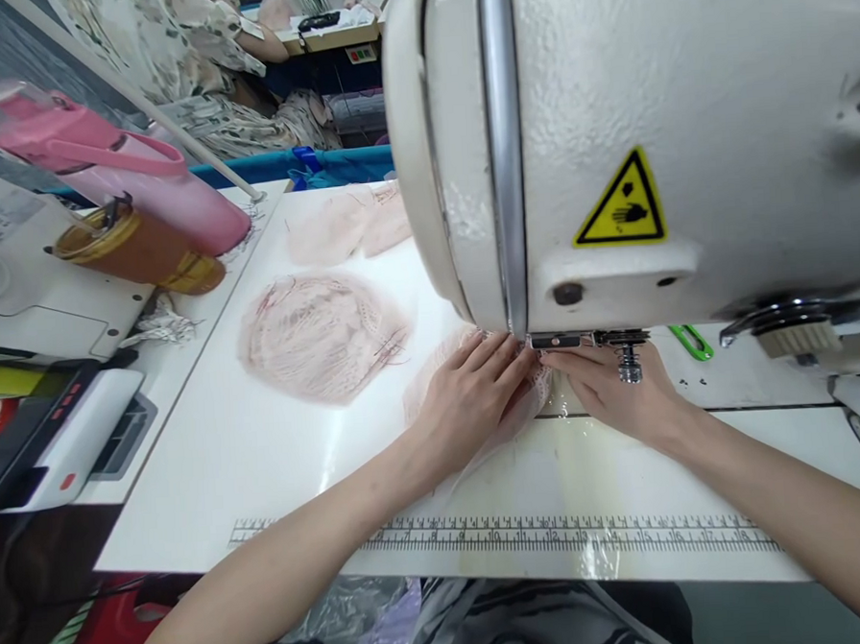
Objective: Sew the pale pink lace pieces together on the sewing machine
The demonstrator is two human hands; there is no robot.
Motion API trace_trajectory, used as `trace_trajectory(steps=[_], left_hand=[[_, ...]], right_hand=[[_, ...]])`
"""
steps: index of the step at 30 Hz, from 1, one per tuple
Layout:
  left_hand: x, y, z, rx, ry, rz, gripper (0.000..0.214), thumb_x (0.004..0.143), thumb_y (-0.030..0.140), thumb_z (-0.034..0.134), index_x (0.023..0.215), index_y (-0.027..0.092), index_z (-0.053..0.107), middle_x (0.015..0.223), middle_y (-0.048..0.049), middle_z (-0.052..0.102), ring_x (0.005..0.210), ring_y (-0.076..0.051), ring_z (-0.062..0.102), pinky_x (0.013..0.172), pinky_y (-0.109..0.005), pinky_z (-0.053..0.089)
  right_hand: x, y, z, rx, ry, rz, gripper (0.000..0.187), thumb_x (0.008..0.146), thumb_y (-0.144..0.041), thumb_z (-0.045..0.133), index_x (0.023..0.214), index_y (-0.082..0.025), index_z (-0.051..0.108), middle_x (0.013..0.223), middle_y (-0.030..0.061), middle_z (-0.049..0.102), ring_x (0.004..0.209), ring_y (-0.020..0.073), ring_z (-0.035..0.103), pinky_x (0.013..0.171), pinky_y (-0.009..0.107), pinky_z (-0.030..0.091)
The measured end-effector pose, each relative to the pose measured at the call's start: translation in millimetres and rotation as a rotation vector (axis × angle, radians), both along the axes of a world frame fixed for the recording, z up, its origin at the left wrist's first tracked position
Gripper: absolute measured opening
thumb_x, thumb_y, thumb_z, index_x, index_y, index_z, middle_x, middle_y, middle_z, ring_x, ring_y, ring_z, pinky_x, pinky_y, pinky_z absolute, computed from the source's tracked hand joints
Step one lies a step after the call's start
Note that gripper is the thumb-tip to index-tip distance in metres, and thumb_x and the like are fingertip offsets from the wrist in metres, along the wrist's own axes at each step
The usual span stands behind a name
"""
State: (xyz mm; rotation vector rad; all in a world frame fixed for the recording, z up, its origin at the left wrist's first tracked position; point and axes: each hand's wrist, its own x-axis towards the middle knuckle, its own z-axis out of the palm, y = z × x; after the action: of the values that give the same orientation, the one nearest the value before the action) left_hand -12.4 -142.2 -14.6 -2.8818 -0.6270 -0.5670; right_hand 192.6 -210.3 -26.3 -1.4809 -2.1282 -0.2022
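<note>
A piece of pale pink lace (479,425) lies on the white table under the head of a cream sewing machine (636,129). My left hand (469,397) lies flat on the lace, fingers stretched toward the presser foot (557,340). My right hand (613,389) rests just right of it, fingers flat and pointing left at the same spot under the machine. The fingertips of both hands nearly meet at the foot. The needle itself is hidden by the machine head.
A stack of pink lace pieces (319,337) lies left of my hands, more pieces (349,225) behind it. A pink bottle (126,170) and a brown cup (138,246) stand at the far left. A printed ruler (556,532) runs along the table's front edge. Another person sits at the back.
</note>
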Motion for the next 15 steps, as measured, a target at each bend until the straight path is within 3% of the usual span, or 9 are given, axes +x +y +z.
trace_trajectory(steps=[3,7,11,15], left_hand=[[1,0,1.6,0.016,0.008,-0.001,0.033,0.096,0.029,0.050,0.123,0.013,0.061,0.124,-0.0092,0.064,0.117,-0.023,0.060,0.102,-0.038,0.049],[1,1,2.6,0.028,0.027,0.005,0.034,0.097,0.029,0.048,0.124,0.012,0.060,0.123,-0.0092,0.065,0.117,-0.023,0.060,0.100,-0.039,0.051],[0,2,-1.0,0.032,0.037,0.006,0.036,0.098,0.028,0.047,0.127,0.012,0.058,0.124,-0.0091,0.064,0.116,-0.023,0.061,0.099,-0.038,0.051],[-2,1,1.8,0.029,0.007,-0.008,0.034,0.097,0.030,0.050,0.126,0.014,0.059,0.125,-0.0076,0.064,0.114,-0.021,0.062,0.098,-0.037,0.048]], right_hand=[[-2,0,2.3,-0.043,0.031,-0.031,0.032,0.092,-0.019,0.045,0.109,-0.030,0.070,0.103,-0.0021,0.073,0.086,0.0152,0.068,0.068,0.030,0.050],[-4,1,-0.3,0.092,-0.065,-0.035,0.033,0.091,-0.014,0.044,0.102,-0.028,0.071,0.102,-0.0041,0.073,0.081,0.0143,0.068,0.064,0.029,0.046],[-4,1,-6.3,0.114,-0.074,-0.078,0.036,0.090,-0.011,0.044,0.105,-0.029,0.070,0.109,-0.0046,0.072,0.089,0.0151,0.067,0.068,0.030,0.042],[0,1,-8.5,0.145,-0.119,-0.008,0.033,0.090,-0.012,0.044,0.106,-0.026,0.070,0.108,-0.0036,0.072,0.090,0.0164,0.066,0.072,0.032,0.042]])
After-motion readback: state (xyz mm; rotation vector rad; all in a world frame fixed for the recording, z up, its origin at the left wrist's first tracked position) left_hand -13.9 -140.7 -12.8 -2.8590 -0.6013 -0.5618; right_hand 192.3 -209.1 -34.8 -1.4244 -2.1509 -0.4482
